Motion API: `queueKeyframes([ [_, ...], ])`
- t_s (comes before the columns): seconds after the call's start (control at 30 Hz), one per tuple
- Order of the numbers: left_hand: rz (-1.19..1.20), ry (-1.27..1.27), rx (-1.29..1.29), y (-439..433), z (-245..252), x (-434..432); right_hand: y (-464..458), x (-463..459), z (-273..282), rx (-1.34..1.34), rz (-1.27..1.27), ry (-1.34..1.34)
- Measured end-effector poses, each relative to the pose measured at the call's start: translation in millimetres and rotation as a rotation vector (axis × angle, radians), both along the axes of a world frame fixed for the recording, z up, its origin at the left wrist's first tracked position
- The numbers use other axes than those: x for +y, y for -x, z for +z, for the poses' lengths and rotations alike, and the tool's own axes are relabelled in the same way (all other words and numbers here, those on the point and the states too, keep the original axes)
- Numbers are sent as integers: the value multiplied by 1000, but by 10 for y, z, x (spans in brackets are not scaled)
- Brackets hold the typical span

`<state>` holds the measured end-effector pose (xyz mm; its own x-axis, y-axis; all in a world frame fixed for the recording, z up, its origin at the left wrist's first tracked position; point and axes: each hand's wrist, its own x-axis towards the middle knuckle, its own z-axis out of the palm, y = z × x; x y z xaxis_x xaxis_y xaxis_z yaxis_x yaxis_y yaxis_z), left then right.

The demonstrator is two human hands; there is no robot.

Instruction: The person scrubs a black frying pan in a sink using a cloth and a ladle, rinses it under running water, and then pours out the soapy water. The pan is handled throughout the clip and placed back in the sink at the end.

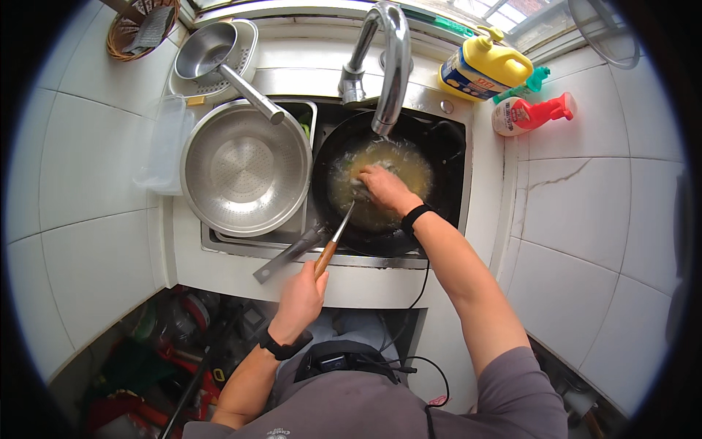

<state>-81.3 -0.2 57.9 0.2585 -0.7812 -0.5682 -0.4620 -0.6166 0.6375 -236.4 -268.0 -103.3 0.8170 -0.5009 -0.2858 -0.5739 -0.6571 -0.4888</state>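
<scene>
A black wok [334, 225] sits in the right part of the sink under the faucet, holding cloudy yellowish water [414, 164]. My left hand [300, 299] grips the wooden handle of a metal-shanked cooking utensil [328, 258]; its far end dips into the water. Over the wok, my right hand [384, 187] has its fingertips at the water, against something greyish. Splashes and blur hide whether that is a scrubber or the utensil's head. The wok's flat handle [288, 257] sticks out over the sink's front edge, left of the utensil.
A steel colander [247, 159] covers much of the left basin. Behind it a long-handled steel saucepan [205, 52] rests on a white drainer [249, 41]. The faucet [392, 66] arches above the wok. A yellow pump bottle [482, 63] and a red-topped spray bottle [526, 115] stand to the right.
</scene>
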Motion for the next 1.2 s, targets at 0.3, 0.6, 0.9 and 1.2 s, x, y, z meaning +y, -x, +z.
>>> queueKeyframes([
  [0.3,-16,-18,33,-52,-38,65,423,-110,47,57,-242,499],
  [0.6,266,-271,637,-211,-130,-18,789,-236,-8,284,-481,49],
  [0.9,601,-417,1305,-420,-21,-146,714,-85,127,220,-237,24],
  [1.2,244,-126,568,-235,-321,-84,163,91,187,-450,-318,118],
])
